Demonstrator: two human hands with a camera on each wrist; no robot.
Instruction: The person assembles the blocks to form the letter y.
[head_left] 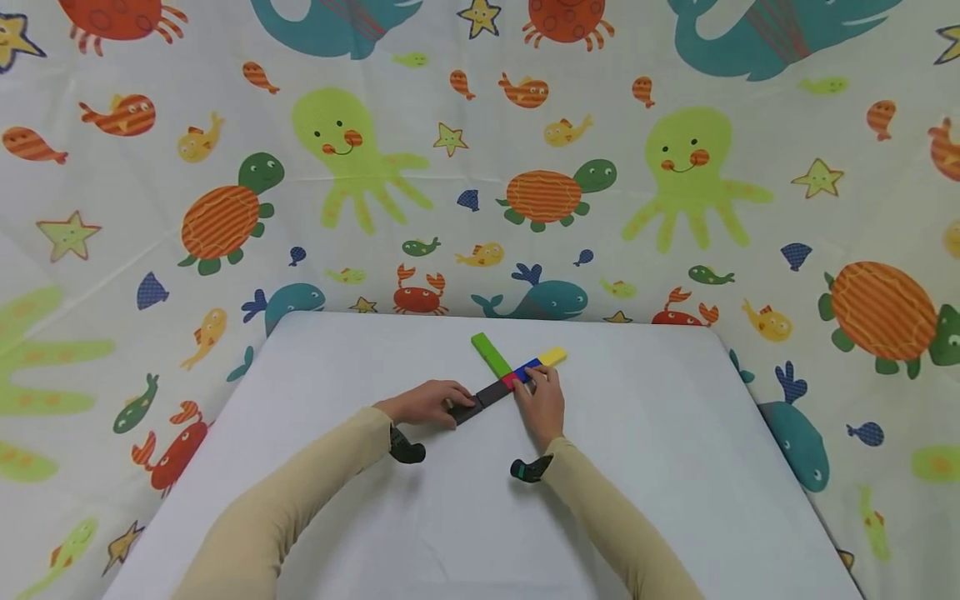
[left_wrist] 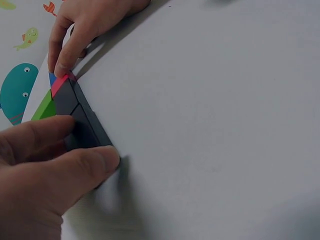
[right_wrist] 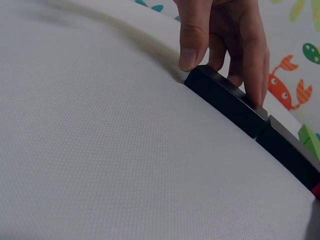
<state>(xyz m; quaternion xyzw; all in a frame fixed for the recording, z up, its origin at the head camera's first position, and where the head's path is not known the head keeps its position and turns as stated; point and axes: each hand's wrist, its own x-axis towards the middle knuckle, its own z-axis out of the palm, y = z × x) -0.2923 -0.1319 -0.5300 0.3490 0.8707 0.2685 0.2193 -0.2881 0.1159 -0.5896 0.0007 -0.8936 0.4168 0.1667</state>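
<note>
A row of small bar-shaped blocks lies slantwise on the white table. From its near left end it runs through a black block (head_left: 467,410), a second black block (head_left: 492,393), a red block (head_left: 509,382), a blue block (head_left: 522,372) and a yellow block (head_left: 553,357). A green block (head_left: 491,354) branches off to the far left beside the red one. My left hand (head_left: 431,404) pinches the end black block (right_wrist: 227,102) between thumb and fingers. With thumb and fingertips, my right hand (head_left: 545,404) holds the blue block, its thumb close to the red one.
The white table (head_left: 375,533) spreads around the blocks, its back edge just beyond them. A cloth (head_left: 480,233) printed with sea animals hangs behind and at both sides. Dark straps (head_left: 407,447) sit at my wrists, below beige sleeves (head_left: 300,500).
</note>
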